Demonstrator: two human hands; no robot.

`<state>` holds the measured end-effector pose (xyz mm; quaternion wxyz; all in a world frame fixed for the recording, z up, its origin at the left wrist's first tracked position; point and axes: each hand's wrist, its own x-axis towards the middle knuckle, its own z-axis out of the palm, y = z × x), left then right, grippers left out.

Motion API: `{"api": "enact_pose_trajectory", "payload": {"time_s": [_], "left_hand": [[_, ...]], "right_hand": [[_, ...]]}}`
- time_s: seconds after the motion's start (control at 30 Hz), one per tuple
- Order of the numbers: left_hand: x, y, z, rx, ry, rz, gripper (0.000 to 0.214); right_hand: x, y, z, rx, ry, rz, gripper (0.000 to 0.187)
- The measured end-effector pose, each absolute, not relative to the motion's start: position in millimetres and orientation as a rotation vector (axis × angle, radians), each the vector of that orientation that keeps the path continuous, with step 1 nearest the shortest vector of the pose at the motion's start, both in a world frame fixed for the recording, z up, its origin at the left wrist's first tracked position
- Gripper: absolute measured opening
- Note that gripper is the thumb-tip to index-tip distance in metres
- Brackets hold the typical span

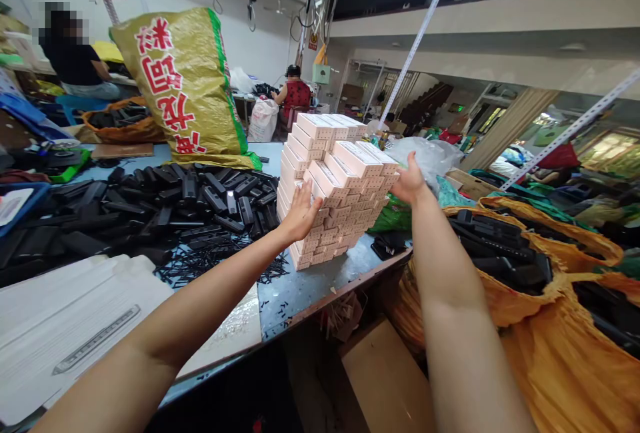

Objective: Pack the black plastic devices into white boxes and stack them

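Observation:
A tall stack of small white and pink boxes stands near the right edge of the blue table. My left hand presses flat against the stack's left side, fingers stretched out. My right hand presses against the upper right side, fingers extended onto the top boxes. Both arms reach forward, one on each side of the stack. The top few boxes sit slightly askew between my hands.
A heap of black plastic parts covers the table's left. A large yellow sack stands behind it. White sheets with a ruler lie at near left. Orange bags of black parts sit to the right. People sit at far tables.

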<state>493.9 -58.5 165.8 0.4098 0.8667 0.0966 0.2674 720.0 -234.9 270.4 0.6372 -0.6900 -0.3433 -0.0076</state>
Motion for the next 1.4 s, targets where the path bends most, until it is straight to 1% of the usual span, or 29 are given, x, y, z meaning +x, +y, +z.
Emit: {"api": "enact_pose_trajectory", "payload": {"time_s": [0.07,0.13,0.33,0.43,0.53,0.67,0.77,0.87,0.93,1.0,1.13,1.23,1.4], "left_hand": [[496.9,-61.8,167.7,2.192,0.222,0.649,0.070],[500.0,-66.4,168.9,2.227,0.195,0.651,0.071],[502.9,-80.3,170.1,2.298,0.244,0.601,0.085],[501.6,-79.7,171.5,2.257,0.251,0.570,0.086],[501.0,-76.3,173.0,2.206,0.251,0.635,0.081],[501.2,-73.8,173.9,2.203,0.258,0.674,0.080],[501.5,-72.9,173.1,2.196,0.249,0.664,0.080],[503.0,-70.0,169.7,2.175,0.209,0.702,0.079],[505.7,-67.5,166.0,2.138,0.200,0.763,0.074],[509.9,-66.3,161.6,2.106,0.224,0.811,0.069],[519.2,-68.2,154.0,2.158,0.344,0.758,0.067],[520.9,-67.2,153.9,2.324,0.363,0.720,0.068],[515.7,-63.4,168.5,2.684,0.427,0.583,0.063]], "right_hand": [[723.8,-231.1,254.4,-1.524,-0.786,0.197,0.080],[720.3,-226.7,242.4,-1.484,-0.765,0.296,0.080],[717.4,-226.5,231.4,-1.350,-0.725,0.362,0.080],[718.9,-228.9,228.5,-1.327,-0.705,0.412,0.086],[718.6,-233.4,225.3,-1.347,-0.684,0.356,0.088],[713.9,-245.8,231.6,-1.480,-0.566,0.109,0.082],[704.5,-253.5,253.1,-1.582,-0.601,-0.088,0.078],[697.2,-249.8,283.5,-1.677,-0.812,-0.169,0.072],[698.2,-240.0,300.3,-1.748,-0.942,-0.133,0.068],[703.5,-227.3,309.2,-1.808,-1.035,-0.007,0.064],[713.3,-210.9,307.0,-1.888,-1.036,0.211,0.051],[712.1,-211.8,302.6,-1.925,-0.994,0.232,0.053],[707.2,-218.3,302.4,-1.937,-1.020,0.212,0.054]]}}
